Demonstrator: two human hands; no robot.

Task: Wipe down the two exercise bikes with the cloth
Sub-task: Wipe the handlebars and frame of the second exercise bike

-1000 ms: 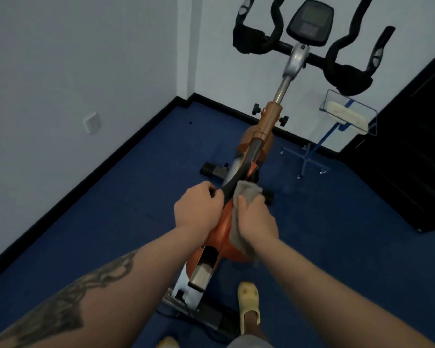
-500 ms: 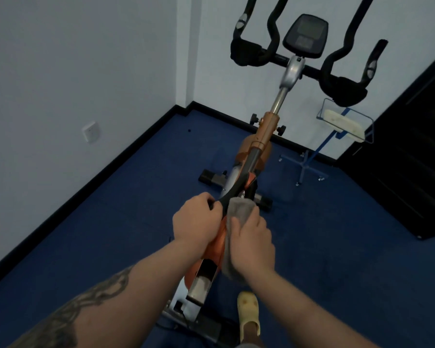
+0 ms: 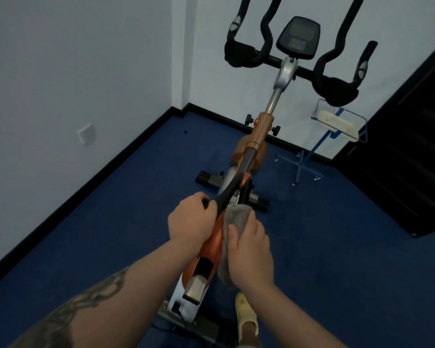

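— Blue carpet (image 3: 337,247) covers the floor, and two pale walls meet in the far corner behind the exercise bike (image 3: 259,136). What lies around it?

— Near the far wall, right of the bike, a blue wheeled stand (image 3: 309,156) carries a wire basket (image 3: 337,119) with something pale lying in it. A dark cabinet (image 3: 412,146) fills the right side. A wall socket (image 3: 87,133) sits low on the left wall.

— And the hands?

— The left hand (image 3: 191,222) grips the black bar on top of the orange frame, fingers curled round it. The right hand (image 3: 251,252) holds the grey cloth (image 3: 234,222) against the right side of the same frame, just beside the left hand, thumb pinching the fabric.

— Does anything block the view?

— Both forearms cross the lower frame and hide much of the near end of the bike. A foot in a yellow slipper (image 3: 246,315) stands on the carpet right beside the rear base bar. The black handlebars (image 3: 337,79) and the console (image 3: 298,37) rise clear at the far end.
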